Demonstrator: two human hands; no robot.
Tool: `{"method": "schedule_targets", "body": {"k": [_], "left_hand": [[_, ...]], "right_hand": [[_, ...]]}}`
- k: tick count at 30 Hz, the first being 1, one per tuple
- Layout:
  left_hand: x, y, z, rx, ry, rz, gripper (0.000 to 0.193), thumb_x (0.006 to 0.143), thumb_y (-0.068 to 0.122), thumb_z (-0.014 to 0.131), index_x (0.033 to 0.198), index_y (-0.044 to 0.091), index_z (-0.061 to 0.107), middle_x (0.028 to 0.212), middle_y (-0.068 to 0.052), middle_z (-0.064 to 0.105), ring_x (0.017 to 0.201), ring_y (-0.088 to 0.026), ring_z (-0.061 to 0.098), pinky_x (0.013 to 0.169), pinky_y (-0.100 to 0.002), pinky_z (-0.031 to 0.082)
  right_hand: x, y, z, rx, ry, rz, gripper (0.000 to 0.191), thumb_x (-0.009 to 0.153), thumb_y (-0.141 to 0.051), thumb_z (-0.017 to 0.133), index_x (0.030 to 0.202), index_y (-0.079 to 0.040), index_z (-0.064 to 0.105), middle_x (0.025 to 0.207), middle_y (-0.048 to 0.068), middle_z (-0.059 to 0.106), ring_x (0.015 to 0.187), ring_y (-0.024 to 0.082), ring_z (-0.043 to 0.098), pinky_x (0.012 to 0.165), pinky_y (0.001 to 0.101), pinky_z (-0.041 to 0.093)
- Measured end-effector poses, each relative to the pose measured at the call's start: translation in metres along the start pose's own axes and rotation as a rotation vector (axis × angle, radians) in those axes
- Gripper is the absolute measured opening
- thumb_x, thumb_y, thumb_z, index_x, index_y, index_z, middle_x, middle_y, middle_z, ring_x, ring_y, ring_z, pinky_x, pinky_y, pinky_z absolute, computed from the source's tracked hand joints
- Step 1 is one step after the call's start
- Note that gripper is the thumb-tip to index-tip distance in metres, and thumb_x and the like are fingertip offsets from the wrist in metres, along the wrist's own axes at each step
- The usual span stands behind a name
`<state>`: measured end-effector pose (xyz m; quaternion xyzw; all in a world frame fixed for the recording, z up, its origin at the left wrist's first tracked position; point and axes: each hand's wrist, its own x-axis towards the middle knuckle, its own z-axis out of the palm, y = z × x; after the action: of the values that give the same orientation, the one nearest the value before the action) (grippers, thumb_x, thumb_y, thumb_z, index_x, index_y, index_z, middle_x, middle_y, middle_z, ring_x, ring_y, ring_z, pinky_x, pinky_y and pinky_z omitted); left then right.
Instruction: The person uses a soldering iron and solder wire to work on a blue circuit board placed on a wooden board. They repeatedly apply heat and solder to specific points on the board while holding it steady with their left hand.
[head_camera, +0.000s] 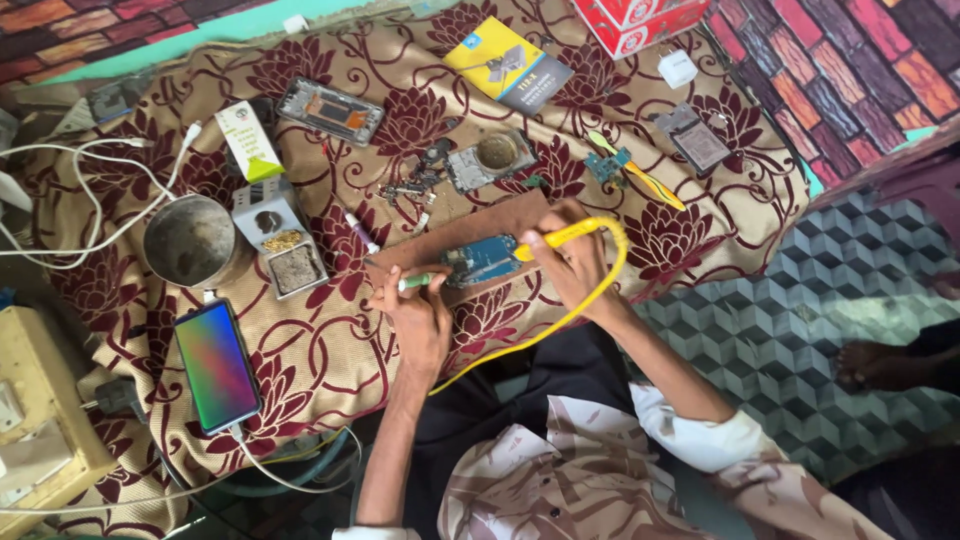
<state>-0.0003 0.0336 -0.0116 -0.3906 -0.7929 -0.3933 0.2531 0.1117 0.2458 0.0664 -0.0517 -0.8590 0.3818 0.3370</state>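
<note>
A blue circuit board (480, 260) lies on a brown wooden board (500, 222) on the patterned cloth. My right hand (572, 262) grips a yellow soldering iron (562, 236), its tip resting at the circuit board's right end. Its yellow cord (600, 290) loops down toward my lap. My left hand (420, 318) pinches a thin green-handled tool (418, 282), pointed at the circuit board's left end.
A lit phone (215, 365) charges at the front left. Nearby stand a metal cup (190, 240), a soldering stand with sponge (285, 245), a phone frame (330, 110), loose parts (490, 158), a yellow booklet (508, 62), a red box (640, 22) and white cables (90, 200).
</note>
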Motion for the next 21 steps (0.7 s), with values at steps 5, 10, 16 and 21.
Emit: {"method": "schedule_targets", "body": {"k": [5, 10, 16, 21], "left_hand": [[0.006, 0.006, -0.005, -0.034, -0.039, -0.052, 0.014, 0.102, 0.003, 0.061, 0.105, 0.011, 0.072, 0.108, 0.003, 0.069, 0.102, -0.017, 0.047, 0.106, -0.038, 0.027], [0.009, 0.014, -0.007, 0.021, -0.083, -0.046, 0.016, 0.100, 0.004, 0.059, 0.102, 0.011, 0.073, 0.108, 0.005, 0.073, 0.101, -0.016, 0.047, 0.105, -0.039, 0.025], [0.009, 0.014, -0.004, -0.029, -0.065, -0.049, 0.018, 0.101, 0.004, 0.057, 0.105, 0.010, 0.074, 0.108, 0.006, 0.074, 0.100, -0.016, 0.049, 0.104, -0.037, 0.023], [0.003, 0.012, -0.001, -0.128, -0.075, -0.086, 0.016, 0.103, 0.005, 0.054, 0.107, 0.006, 0.069, 0.109, -0.003, 0.071, 0.101, -0.018, 0.060, 0.118, -0.041, 0.026]], "right_hand": [[0.022, -0.023, 0.000, 0.064, -0.167, 0.102, 0.031, 0.101, -0.018, 0.068, 0.081, -0.003, 0.050, 0.071, 0.009, 0.042, 0.063, 0.015, 0.042, 0.057, 0.0344, 0.036], [0.025, -0.040, -0.007, 0.038, -0.164, 0.045, 0.037, 0.099, -0.019, 0.072, 0.075, -0.002, 0.048, 0.062, 0.008, 0.043, 0.054, 0.014, 0.041, 0.051, 0.0343, 0.034], [-0.007, -0.012, -0.016, 0.060, 0.169, 0.057, 0.014, 0.099, -0.012, 0.067, 0.089, -0.003, 0.062, 0.065, 0.004, 0.060, 0.054, 0.010, 0.055, 0.048, 0.0291, 0.042], [-0.003, 0.048, -0.013, 0.336, 0.455, 0.119, 0.015, 0.107, -0.009, 0.056, 0.119, -0.002, 0.060, 0.092, 0.005, 0.068, 0.081, 0.009, 0.065, 0.075, 0.0243, 0.054]]}}
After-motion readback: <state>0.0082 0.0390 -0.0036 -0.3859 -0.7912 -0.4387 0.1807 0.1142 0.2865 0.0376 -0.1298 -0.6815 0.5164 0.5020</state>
